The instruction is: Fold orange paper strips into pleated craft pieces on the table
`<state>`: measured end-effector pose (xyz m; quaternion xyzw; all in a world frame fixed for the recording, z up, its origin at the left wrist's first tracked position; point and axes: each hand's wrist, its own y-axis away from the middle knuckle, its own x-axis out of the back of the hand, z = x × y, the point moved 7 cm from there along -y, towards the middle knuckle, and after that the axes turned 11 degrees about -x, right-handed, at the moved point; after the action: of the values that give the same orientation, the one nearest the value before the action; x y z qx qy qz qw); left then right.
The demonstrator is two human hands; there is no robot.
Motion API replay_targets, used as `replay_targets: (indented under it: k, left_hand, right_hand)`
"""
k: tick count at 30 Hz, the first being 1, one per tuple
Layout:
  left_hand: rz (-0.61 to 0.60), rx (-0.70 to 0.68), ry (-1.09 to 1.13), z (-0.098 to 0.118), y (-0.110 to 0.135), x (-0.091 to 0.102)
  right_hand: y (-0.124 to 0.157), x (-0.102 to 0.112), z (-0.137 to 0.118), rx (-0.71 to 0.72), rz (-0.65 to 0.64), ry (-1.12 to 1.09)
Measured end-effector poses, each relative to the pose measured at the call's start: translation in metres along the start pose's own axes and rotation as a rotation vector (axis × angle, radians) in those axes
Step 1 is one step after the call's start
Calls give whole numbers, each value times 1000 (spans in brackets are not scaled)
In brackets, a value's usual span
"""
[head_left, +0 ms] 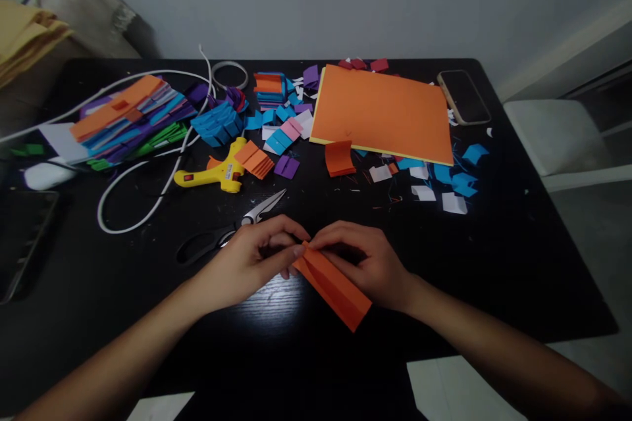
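Holds a folded orange paper strip (336, 286) at the near middle of the black desk (494, 263). Pinches the strip's 11 o'clock end between thumb and fingertips of the nearly closed left hand (257, 256). Grips its far side with the curled, half-closed right hand (368, 263), fingers on the paper. At 11 o'clock from the left hand, just beside it: scissors (232, 230); farther back, a yellow glue gun (217, 174).
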<state>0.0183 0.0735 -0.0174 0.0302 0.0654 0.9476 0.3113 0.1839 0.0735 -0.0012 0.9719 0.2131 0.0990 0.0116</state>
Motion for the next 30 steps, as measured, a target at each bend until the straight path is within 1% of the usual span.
replay_targets:
  k: [3,5,11,15,20,23,26,30]
  left_hand:
    - [22,-5,12,0,1,0]
    - [31,-14,18,0,1,0]
    - [15,-32,21,2,2,-2]
    - [34,-52,-55,7,1,-2]
    - [65,-145,-228,13,0,-1]
    - [89,-177,-288,14,0,-1]
    - [118,-154,-300,12,1,1]
    - [144,-115,-276,11,2,3]
  right_hand:
    - [0,-1,6,-129,-6,-79]
    - [0,-2,10,-190,-19,-133]
    - [0,-3,20,-277,-26,-238]
    - [0,-3,23,-314,-21,-308]
    - [1,-4,22,-326,-23,-312]
    - [1,-5,22,-323,-25,-329]
    - [0,-4,20,-306,-20,-323]
    - [-1,-2,17,-318,-32,-318]
